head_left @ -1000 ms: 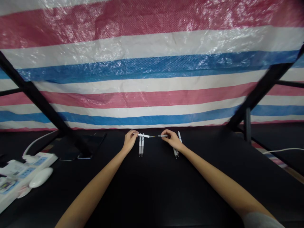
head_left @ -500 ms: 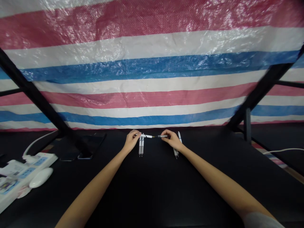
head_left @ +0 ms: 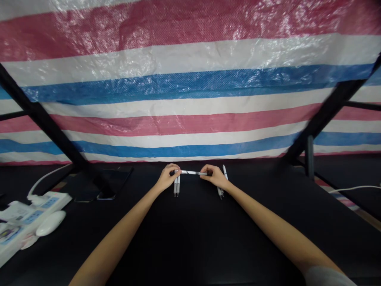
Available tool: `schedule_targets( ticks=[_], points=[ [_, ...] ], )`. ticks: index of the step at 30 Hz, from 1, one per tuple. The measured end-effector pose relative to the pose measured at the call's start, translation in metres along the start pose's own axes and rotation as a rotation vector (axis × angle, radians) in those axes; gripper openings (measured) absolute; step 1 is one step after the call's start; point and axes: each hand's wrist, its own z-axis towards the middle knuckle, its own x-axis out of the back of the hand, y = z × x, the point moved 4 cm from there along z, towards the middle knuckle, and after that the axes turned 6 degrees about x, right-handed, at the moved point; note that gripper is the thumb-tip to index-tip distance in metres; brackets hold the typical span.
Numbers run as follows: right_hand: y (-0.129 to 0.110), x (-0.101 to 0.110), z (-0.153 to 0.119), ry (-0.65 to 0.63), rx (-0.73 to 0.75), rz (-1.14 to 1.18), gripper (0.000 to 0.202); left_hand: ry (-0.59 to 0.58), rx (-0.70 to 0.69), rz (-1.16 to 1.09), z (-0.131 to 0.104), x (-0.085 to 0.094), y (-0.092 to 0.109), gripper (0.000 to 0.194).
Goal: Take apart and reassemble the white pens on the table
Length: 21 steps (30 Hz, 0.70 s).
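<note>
A white and grey pen (head_left: 192, 172) lies level between my hands, above the black table (head_left: 190, 238). My left hand (head_left: 169, 177) pinches its white end, and my right hand (head_left: 213, 176) pinches its grey end. The white and grey parts meet in the middle, with no gap that I can make out. Two pens (head_left: 177, 187) lie side by side just below my left hand, their upper ends partly covered by it. Beside and partly under my right hand are more white and grey pens (head_left: 225, 172).
At the left are a white power strip (head_left: 35, 214), a white mouse-shaped object (head_left: 51, 223) and dark flat devices (head_left: 106, 195). Black slanted bars (head_left: 324, 109) stand on both sides. A striped plastic sheet (head_left: 190, 127) hangs behind the table.
The thin refill visible between the white and grey parts is now covered, and the parts have come together. My right hand has shifted slightly left, and my left fingers have moved along the pen.
</note>
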Motion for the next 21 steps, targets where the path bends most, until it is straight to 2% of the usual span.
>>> schedule_targets(
  ticks=[21],
  points=[
    [0.0018, -0.0004, 0.0000, -0.023, 0.007, 0.001, 0.010, -0.045, -0.028, 0.000, -0.0013, -0.0037, -0.0029, 0.015]
  ],
)
